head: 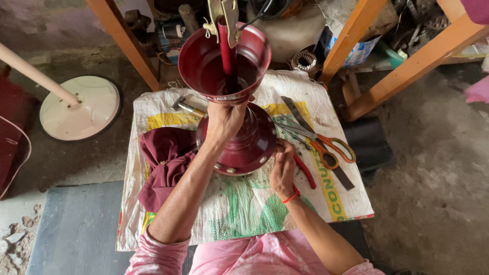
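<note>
at the far left a cream round base with a pole (81,113) lies on the floor, well apart from the work. on the woven sack (239,209) covering the low table, a maroon cloth (165,163) sits bunched just beside the maroon metal fan housing (244,140), which stands upright at the sack's middle. the left hand (224,119) is closed around its narrow neck below the upper cup (224,61), steadying it. the right hand (282,170), fingers curled, pinches a red-handled tool (304,172) against the lower rim. orange-handled scissors (326,147) lie to the right.
</note>
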